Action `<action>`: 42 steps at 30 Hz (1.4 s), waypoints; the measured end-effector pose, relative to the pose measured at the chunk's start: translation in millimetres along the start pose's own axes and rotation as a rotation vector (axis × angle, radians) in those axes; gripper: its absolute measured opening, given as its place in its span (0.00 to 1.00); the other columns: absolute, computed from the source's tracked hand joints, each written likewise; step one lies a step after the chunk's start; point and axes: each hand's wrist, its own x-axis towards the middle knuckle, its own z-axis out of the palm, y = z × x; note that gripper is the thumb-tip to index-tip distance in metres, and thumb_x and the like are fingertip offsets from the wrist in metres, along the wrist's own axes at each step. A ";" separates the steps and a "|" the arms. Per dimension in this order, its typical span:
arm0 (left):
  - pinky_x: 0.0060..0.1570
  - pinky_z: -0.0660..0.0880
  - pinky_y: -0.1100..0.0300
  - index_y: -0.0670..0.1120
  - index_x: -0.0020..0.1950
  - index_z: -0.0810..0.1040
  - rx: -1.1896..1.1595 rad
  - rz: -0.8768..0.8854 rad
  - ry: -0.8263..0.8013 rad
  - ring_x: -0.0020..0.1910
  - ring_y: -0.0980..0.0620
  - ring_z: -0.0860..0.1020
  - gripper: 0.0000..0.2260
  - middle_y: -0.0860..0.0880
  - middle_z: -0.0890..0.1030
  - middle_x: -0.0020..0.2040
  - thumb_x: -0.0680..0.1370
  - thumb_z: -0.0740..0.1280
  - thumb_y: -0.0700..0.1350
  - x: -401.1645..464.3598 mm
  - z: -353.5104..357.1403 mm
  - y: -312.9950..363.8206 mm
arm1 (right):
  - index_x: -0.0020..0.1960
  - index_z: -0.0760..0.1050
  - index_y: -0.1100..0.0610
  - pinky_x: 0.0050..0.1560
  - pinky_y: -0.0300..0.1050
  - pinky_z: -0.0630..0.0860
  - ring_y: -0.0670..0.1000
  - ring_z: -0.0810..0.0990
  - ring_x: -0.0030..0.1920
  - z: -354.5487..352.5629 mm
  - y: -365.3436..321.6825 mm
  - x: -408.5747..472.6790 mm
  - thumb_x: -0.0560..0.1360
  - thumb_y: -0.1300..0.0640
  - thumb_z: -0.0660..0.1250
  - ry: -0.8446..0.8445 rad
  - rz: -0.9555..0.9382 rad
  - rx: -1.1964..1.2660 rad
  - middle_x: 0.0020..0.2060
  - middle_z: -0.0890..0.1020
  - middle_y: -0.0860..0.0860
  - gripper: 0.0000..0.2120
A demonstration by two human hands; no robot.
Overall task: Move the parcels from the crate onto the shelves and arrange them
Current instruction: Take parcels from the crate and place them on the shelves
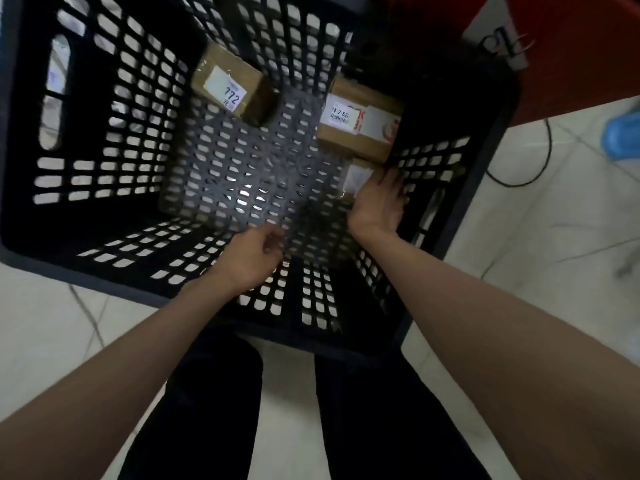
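Observation:
I look straight down into a black perforated crate (104, 161). A brown parcel (231, 87) with a white label reading 772 lies at the far side of its floor. A larger brown parcel (360, 119) with a white label and red print lies at the right. Just below it a small parcel (356, 176) with a white label sits against the right wall. My right hand (379, 202) reaches down onto this small parcel, fingers curled over it. My left hand (251, 259) hovers inside the crate near its front wall, fingers loosely curled, holding nothing.
The crate stands on a pale tiled floor (519, 237). A red object (571, 50) rises at the upper right, with a black cable (540, 168) and a blue thing (623, 133) beside it. My dark trouser legs (214, 410) stand in front of the crate.

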 end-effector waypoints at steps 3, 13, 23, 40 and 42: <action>0.55 0.72 0.62 0.47 0.62 0.79 -0.086 -0.008 0.017 0.53 0.53 0.79 0.12 0.51 0.82 0.53 0.79 0.65 0.41 3.4 4.1 -11.7 | 0.70 0.67 0.58 0.65 0.53 0.69 0.61 0.69 0.67 9.9 0.7 -1.5 0.73 0.62 0.72 0.103 -0.036 -0.092 0.68 0.69 0.59 0.27; 0.55 0.78 0.50 0.55 0.66 0.74 -0.858 -0.266 -0.139 0.54 0.47 0.82 0.21 0.49 0.82 0.57 0.79 0.59 0.64 7.7 4.7 7.2 | 0.72 0.60 0.51 0.51 0.53 0.82 0.58 0.72 0.64 -13.7 -14.6 -121.8 0.66 0.61 0.78 -0.058 -0.315 0.411 0.68 0.57 0.54 0.42; 0.53 0.79 0.47 0.53 0.66 0.74 -0.921 -0.146 -0.106 0.59 0.46 0.80 0.27 0.49 0.82 0.59 0.69 0.71 0.59 -62.0 -43.7 12.3 | 0.76 0.63 0.48 0.56 0.49 0.81 0.48 0.71 0.66 -88.9 14.6 -194.0 0.71 0.54 0.74 -0.089 -0.455 0.889 0.67 0.63 0.49 0.36; 0.63 0.74 0.45 0.59 0.75 0.64 -0.843 0.083 -0.061 0.60 0.51 0.80 0.26 0.54 0.81 0.62 0.78 0.67 0.55 -317.0 -144.4 156.9 | 0.70 0.66 0.43 0.54 0.52 0.83 0.49 0.83 0.57 -349.1 27.0 -274.1 0.79 0.45 0.66 -0.597 -0.001 1.415 0.60 0.82 0.47 0.21; 0.61 0.75 0.48 0.59 0.75 0.64 -0.790 0.128 -0.067 0.59 0.53 0.81 0.25 0.54 0.81 0.62 0.79 0.66 0.54 -351.8 -156.0 184.0 | 0.69 0.67 0.45 0.53 0.51 0.83 0.49 0.83 0.57 -384.5 40.3 -293.7 0.78 0.43 0.67 -0.571 -0.015 1.438 0.59 0.83 0.49 0.22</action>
